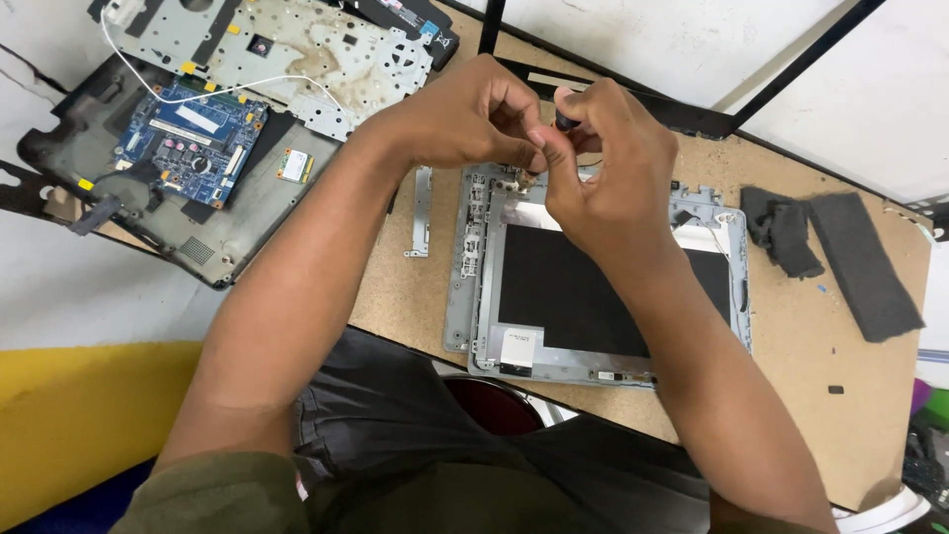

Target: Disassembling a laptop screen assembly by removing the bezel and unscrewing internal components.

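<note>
A grey laptop lid panel (593, 297) with a black sheet inside lies on the brown board in front of me. My right hand (608, 168) grips a small black-handled screwdriver (565, 117), its tip pointing down at the panel's far left corner. My left hand (470, 119) pinches its fingertips together right beside that tip, over the same corner; what it pinches is too small to tell. Both hands touch each other above the hinge area.
A dark laptop base (148, 218) with a blue circuit board (193, 138) lies at the left, a stained metal plate (316, 49) behind it. A loose metal strip (422, 213) lies beside the panel. Dark foam pieces (860, 257) lie at the right. The board's front edge is near my lap.
</note>
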